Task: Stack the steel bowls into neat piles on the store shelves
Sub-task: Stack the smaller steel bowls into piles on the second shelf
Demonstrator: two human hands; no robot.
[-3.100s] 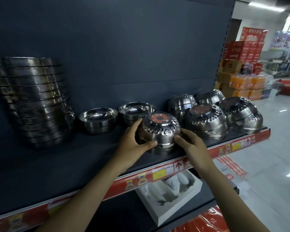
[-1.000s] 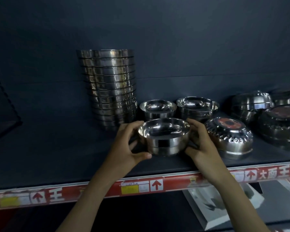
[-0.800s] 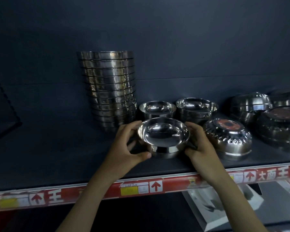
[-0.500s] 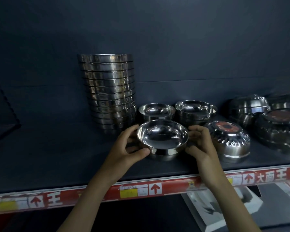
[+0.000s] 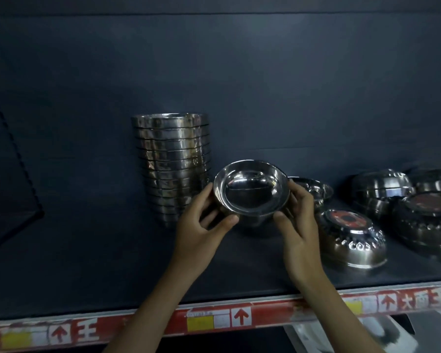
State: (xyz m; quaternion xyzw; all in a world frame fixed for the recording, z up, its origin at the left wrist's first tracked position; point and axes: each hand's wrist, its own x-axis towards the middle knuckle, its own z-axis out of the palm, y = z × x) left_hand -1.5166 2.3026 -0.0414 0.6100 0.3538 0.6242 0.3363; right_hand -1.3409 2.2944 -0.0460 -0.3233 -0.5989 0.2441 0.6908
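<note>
Both hands hold one small steel bowl (image 5: 251, 188) off the dark shelf (image 5: 87, 263), tilted so its inside faces me. My left hand (image 5: 201, 225) grips its left rim with thumb in front and fingers behind. My right hand (image 5: 297, 220) grips its right rim the same way. A tall pile of nested steel bowls (image 5: 172, 164) stands just left of it at the back. Another upright bowl (image 5: 313, 191) shows behind my right hand. An upside-down patterned bowl (image 5: 351, 240) with a red label lies to the right.
More upside-down bowls (image 5: 382, 189) (image 5: 428, 220) stand at the far right of the shelf. A red price strip (image 5: 239, 317) runs along the shelf's front edge. A white box (image 5: 354, 335) lies on the shelf below. The dark back panel (image 5: 239, 85) closes the rear.
The bowl has been lifted from the shelf and tipped toward me, now hiding the small bowl behind it. Both hands rose with it.
</note>
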